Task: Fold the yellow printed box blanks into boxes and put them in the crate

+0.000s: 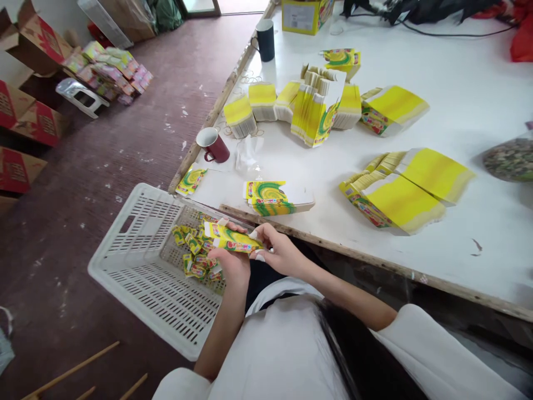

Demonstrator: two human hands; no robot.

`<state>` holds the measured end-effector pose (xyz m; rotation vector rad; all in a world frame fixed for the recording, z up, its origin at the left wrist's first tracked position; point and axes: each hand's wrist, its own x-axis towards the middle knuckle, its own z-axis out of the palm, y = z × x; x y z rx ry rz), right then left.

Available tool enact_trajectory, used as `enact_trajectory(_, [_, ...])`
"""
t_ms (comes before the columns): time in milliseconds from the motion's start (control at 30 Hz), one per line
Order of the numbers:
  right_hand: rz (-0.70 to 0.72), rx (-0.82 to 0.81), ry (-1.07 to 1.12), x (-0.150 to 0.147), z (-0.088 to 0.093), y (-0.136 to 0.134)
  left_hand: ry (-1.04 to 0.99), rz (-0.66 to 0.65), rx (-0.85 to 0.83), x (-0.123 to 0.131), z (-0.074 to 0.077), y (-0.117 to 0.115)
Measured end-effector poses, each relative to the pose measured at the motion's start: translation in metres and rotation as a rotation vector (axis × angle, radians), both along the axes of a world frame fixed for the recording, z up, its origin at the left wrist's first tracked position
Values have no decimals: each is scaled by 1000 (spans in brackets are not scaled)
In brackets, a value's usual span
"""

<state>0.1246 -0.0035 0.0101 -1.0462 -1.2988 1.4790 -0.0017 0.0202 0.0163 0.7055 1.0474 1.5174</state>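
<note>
A small yellow and green printed carton [231, 239] lies across my left hand [234, 266], whose thumb and fingers close on its sides. My right hand [277, 250] pinches the carton's right end, where white finger coverings or flaps show at the fingertips. Both hands are over the near side of a white plastic crate [144, 280]. Several small yellow boxes [195, 261] lie heaped inside it. On the table edge just beyond my hands rests a stack of flat cartons [268, 198], and a single flat carton [191, 180] lies to its left.
On the white table [416, 66] stand bundles of flat cartons [400, 189], a fanned stack [318, 105], a maroon mug [213, 145], a dark mug [265, 40] and crumpled clear plastic [249, 155]. Cardboard boxes [25, 116] and a white stool [81, 94] are on the floor at left.
</note>
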Motion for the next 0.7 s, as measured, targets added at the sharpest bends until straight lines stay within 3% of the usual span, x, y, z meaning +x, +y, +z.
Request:
enact_trajectory(167, [-59,26,42,16,-2,8,92,69,-8,0,-10,-8])
enact_trajectory(267, [-58,88,-18,24,-3,11,178,81,-5,-14,-6,-2])
enact_trajectory(367, [-40,336,-210,38,-1,15,230,-116,59,-49,7,11])
enact_trajectory(500, [138,700,-490,52,7,20,415,-571,45,-83,24,16])
enact_trajectory(567, [172,799,-529,49,10,18,604,-775,-38,-73,24,10])
enact_trajectory(600, [138,820,-529,46,10,16,675,-813,-69,-63,21,5])
enact_trajectory(633, [68,813,-520,42,9,13,704,-798,-84,-51,17,0])
enact_trajectory(700, [-115,727,-482,31,2,4,663,-620,-101,-26,8,-7])
